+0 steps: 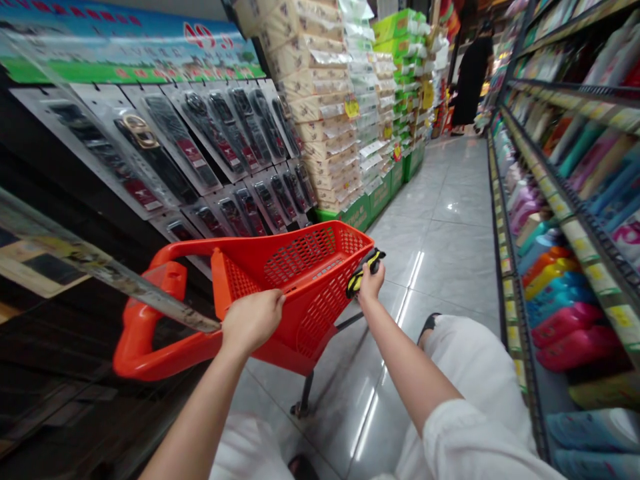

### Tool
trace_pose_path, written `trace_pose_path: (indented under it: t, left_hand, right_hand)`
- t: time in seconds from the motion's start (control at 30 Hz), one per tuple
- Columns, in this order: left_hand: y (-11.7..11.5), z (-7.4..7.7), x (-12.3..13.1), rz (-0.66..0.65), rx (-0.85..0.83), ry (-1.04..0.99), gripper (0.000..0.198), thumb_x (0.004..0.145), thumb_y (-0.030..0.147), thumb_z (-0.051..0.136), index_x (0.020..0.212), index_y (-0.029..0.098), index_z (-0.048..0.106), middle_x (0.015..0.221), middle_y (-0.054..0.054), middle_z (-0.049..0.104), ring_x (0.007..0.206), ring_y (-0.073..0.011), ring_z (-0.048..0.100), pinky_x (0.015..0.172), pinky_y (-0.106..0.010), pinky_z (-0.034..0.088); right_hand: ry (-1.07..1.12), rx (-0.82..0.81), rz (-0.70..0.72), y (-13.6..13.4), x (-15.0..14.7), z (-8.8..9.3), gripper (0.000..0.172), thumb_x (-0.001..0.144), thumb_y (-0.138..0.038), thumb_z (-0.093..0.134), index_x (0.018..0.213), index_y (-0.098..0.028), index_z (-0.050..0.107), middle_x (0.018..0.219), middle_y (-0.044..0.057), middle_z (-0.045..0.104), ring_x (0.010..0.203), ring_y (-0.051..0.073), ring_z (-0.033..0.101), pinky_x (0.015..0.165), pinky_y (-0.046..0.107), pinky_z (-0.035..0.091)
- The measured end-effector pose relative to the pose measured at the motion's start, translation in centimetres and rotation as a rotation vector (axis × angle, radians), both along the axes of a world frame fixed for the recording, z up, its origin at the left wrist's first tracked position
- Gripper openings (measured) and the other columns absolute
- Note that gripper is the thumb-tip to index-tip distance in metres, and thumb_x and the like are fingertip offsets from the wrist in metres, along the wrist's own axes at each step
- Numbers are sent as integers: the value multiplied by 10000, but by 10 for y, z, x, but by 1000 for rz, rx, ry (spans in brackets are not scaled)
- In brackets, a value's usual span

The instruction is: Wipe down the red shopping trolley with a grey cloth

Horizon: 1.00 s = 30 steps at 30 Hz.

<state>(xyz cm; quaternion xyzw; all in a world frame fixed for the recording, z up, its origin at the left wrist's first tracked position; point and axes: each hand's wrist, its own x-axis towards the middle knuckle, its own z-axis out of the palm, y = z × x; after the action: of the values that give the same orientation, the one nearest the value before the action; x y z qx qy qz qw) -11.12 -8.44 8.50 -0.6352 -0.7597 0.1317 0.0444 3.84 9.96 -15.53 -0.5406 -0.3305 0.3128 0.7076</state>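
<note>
A red plastic shopping cart (320,300) with a perforated basket stands tilted across my view, its loop handle (145,333) at the left. My left hand (253,321) is closed over the near rim of the basket, by the handle end. My right hand (373,280) grips a small black and yellow item (357,275), soft-looking and folded, beside the basket's far front corner. What kind of item it is, I cannot make out. The visible part of the basket floor is bare red plastic.
Packaged belts (160,147) hang on a rack at the left. A worn metal rail (100,260) crosses the near left. Stacked tissue packs (325,113) line the aisle. Shelves of bottles (565,293) run along the right. A person in black (473,80) stands farther down the tiled floor (450,193).
</note>
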Motion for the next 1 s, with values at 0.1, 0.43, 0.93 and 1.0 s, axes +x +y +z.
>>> trace_pose_path:
  t: [0.1,0.43,0.93,1.0]
  left_hand:
    - [2,0,1,3,-1,8,455,942,381,254,1032,244,679,1035,-109,744,973,-318,693,778,-407,504]
    - [8,-2,12,-43,38,41,447,946,344,258,1053,221,674,998,-128,748,952,-323,699,769,-411,512]
    - [16,-5,20,-48,79,25,408,932,308,297,1046,221,679,991,-130,749,944,-315,703,759,-392,516]
    - [15,-5,20,-44,79,24,408,932,308,299,1041,219,682,987,-131,750,943,-313,703,760,-389,517]
  right_hand:
    - [-185,96,16,1,9,-4,510,726,-182,502,1233,-184,561,1240,119,559,1182,234,520,1034,383,391]
    - [-219,-58,156,19,22,-4,370,742,-195,464,1077,-173,619,910,39,626,874,191,577,819,308,475]
    - [-229,-79,180,0,-9,-4,668,662,-88,469,1320,-196,508,1053,79,508,1028,223,518,978,359,424]
    - [-234,58,149,4,-8,6,744,664,-87,451,1396,-213,443,1142,87,489,1097,218,505,1013,360,399]
